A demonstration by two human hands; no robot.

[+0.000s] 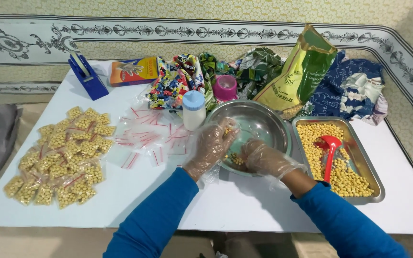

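Gloved left hand [212, 143] and right hand [262, 157] among chickpeas [235, 159] in steel bowl [264, 119].

Lighting is bright, even and diffuse, apparently from above. Shadows are soft and short: a faint one lies on the table [244, 200] just below the gloved hands and under the sleeves. The steel bowl [264, 119], in which both hands work, shows broad pale reflections on its inner wall beyond the fingers. The clear gloves carry small glints. The tray [369, 157], right of the hands, reflects light along its rim. Focus is sharp at the hands; detail is softer toward the frame corners. Straight table edges bow slightly, indicating wide-angle distortion.
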